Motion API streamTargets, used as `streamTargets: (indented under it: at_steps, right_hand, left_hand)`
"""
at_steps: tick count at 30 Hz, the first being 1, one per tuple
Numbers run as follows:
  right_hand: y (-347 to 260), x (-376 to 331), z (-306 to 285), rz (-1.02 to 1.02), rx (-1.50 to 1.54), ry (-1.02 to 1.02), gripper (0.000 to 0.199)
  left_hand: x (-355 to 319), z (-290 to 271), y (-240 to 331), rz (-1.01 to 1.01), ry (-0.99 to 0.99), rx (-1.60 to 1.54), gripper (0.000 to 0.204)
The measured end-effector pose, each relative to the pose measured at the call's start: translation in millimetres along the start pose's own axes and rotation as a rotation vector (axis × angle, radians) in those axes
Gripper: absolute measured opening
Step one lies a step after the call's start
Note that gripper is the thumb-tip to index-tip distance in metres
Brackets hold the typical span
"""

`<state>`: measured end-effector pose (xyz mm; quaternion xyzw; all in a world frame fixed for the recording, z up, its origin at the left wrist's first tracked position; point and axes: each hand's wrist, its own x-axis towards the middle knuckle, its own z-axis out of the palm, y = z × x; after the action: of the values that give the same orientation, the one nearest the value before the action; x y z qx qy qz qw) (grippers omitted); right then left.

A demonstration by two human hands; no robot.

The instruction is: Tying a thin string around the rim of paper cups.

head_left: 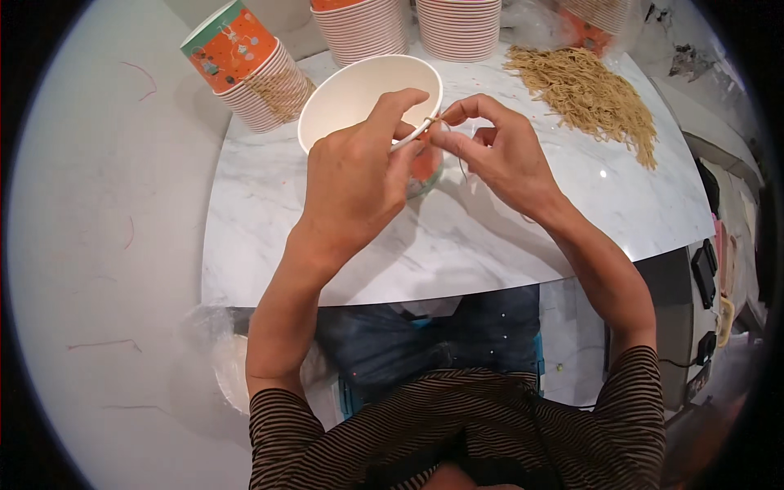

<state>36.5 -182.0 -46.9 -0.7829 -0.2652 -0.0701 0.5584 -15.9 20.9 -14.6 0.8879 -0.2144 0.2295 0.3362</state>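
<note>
"Is the table well laid out?"

"I think so. The marble-patterned table [506,261] leaves elbow room, with stacked tubs [359,37] along the back. The heap of tan cords [584,94] lies at the right, best drawn from one strand at a time."

"And the paper tub [359,102]?"

"It's near the table's middle, just in front of the stacks, mouth upward and leaning left. I can't tell whether its base bears on the table; resting it there would steady things."

"What of the hands?"

"The left hand [347,180] pinches the near right part of the rim, thumb outside, fingers over the mouth. That's a sound brace; a light squeeze should avoid bending the wall. The right hand [510,155] has thumb and forefinger pressed together on a thin cord [432,121] at the rim."

"Any trick there?"

"Pull gently and evenly, and mind the loose tail hanging below. Whether it's knotted or threaded is too small to tell."
</note>
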Motion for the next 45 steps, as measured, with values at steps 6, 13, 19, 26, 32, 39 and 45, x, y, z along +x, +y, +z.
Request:
streamTargets:
  at_steps: [6, 13, 19, 26, 32, 39, 45]
  right_hand:
    - [-7.6, -7.8, 7.2, 0.083, 0.358, -0.016, 0.013]
    - [-8.3, -18.9, 14.5, 0.045, 0.382, -0.028, 0.013]
    - [-14.6, -13.7, 7.3, 0.206, 0.533, -0.005, 0.026]
    - [-14.3, -17.4, 9.6, 0.261, 0.637, -0.024, 0.026]
    - [-9.4, -18.8, 6.7, 0.207, 0.401, -0.006, 0.027]
    - [6.5, -53.0, -31.6, 0.279, 0.022, -0.32, 0.022]
    - [9.1, -95.4, -117.3, 0.495, -0.044, -0.296, 0.014]
  left_hand:
    - [-2.4, 0.1, 4.6, 0.032, 0.092, -0.041, 0.04]
    - [-0.9, 0.3, 16.9, -0.112, 0.19, -0.275, 0.034]
    - [-5.1, -6.6, 31.1, -0.183, 0.005, -0.298, 0.039]
    - [-4.3, -1.4, 28.6, -0.085, 0.065, -0.262, 0.036]
    - [-7.4, 4.8, 13.2, 0.083, 0.149, -0.143, 0.028]
    - [-25.1, -24.3, -5.7, 0.042, 0.065, -0.039, 0.029]
    - [-33.1, -56.3, -33.3, 0.121, -0.056, -0.023, 0.033]
